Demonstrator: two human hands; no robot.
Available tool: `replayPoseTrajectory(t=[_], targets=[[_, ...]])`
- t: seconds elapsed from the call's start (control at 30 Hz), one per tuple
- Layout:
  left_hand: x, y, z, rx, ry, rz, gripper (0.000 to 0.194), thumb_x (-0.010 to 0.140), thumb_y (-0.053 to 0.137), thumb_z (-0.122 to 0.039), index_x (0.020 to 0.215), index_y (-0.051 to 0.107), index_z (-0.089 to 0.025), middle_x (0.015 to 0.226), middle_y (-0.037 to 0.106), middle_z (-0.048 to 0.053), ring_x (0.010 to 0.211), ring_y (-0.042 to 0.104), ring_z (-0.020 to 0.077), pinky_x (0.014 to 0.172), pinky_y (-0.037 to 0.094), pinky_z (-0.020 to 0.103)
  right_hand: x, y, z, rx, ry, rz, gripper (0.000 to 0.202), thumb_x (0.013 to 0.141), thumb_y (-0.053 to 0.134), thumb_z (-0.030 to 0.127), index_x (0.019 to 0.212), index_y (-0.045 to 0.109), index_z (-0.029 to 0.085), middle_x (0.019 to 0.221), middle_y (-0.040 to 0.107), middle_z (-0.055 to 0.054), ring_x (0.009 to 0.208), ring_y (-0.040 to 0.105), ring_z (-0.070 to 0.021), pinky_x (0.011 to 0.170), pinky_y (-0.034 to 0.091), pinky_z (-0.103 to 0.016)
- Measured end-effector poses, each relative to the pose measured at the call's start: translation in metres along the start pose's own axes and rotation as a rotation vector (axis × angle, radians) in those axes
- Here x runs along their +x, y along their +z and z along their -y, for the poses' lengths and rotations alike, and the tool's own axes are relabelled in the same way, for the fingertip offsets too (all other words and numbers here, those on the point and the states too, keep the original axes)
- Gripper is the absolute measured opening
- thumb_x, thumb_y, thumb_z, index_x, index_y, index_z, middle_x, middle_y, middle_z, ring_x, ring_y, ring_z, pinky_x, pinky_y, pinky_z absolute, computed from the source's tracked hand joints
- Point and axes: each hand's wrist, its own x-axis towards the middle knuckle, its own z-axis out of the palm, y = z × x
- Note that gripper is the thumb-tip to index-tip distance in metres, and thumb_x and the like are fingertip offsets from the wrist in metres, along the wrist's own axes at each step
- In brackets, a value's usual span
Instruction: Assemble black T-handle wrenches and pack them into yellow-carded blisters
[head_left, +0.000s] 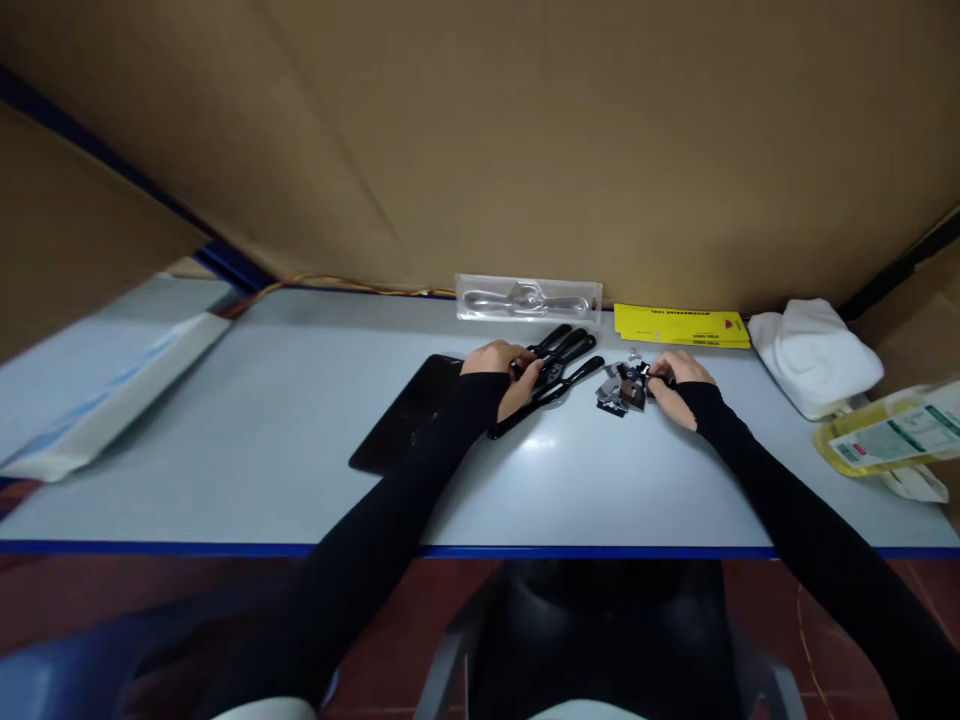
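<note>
Several black spokeshave bodies (555,374) with long twin handles lie side by side at the middle of the table. My left hand (504,372) is on their left ends, its thumb and fingers closed around a black handle. To the right is a small pile of metal blades and caps (621,386), some silvery and some dark. My right hand (679,382) rests at the pile's right edge with its fingers pinched together on a small dark piece, mostly hidden by the fingers. A black flat pad (405,412) lies under my left forearm.
Along the back are a clear plastic blister shell (528,299) and yellow printed cards (681,326). A folded white cloth (814,355) and a bottle of yellow liquid (892,432) lie at the right. A long white package (120,390) lies at the left. Cardboard walls (525,140) enclose the table.
</note>
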Motion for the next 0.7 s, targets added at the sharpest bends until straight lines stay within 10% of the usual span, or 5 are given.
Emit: replayPoseTrajectory(t=[0.4, 0.7], targets=[[-0.035, 0.043, 0.007, -0.139, 0.197, -0.155, 0.032, 0.096, 0.065, -0.046, 0.111, 0.080, -0.022, 0.097, 0.074, 0.009, 0.082, 0.071, 0.0245, 0.075, 0.056, 0.035, 0.015, -0.009, -0.023, 0.404, 0.137, 0.087, 0.031, 0.093, 0.061, 0.051, 0.084, 0.068, 0.022, 0.080, 0.075, -0.004, 0.073, 0.068, -0.0192, 0.073, 0.053, -0.032], [-0.035, 0.041, 0.002, -0.108, 0.284, -0.161, 0.030, 0.096, 0.065, -0.039, 0.113, 0.080, -0.019, 0.103, 0.072, 0.014, 0.098, 0.065, 0.0318, 0.087, 0.059, 0.044, 0.025, -0.001, -0.034, 0.437, 0.115, 0.044, 0.025, 0.082, 0.069, 0.041, 0.098, 0.071, 0.022, 0.091, 0.076, -0.006, 0.086, 0.071, -0.0216, 0.082, 0.056, -0.036]])
